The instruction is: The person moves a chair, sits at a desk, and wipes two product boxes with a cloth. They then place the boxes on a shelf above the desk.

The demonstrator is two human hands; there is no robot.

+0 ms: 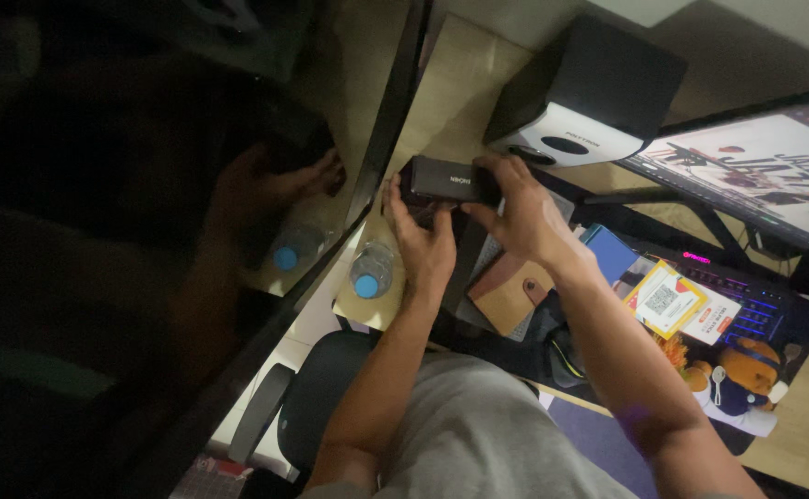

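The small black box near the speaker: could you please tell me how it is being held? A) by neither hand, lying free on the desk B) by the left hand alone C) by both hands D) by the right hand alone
C: the left hand and the right hand both grip the small black box, one at each end.

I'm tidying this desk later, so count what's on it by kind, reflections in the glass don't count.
Small black box held by left hand and right hand: 1
Speaker: 1
Water bottle: 1
Brown wallet: 1
Blue booklet: 1
Cards: 2
Keyboard: 1
Monitor: 1
Teddy bear: 1
Total: 10
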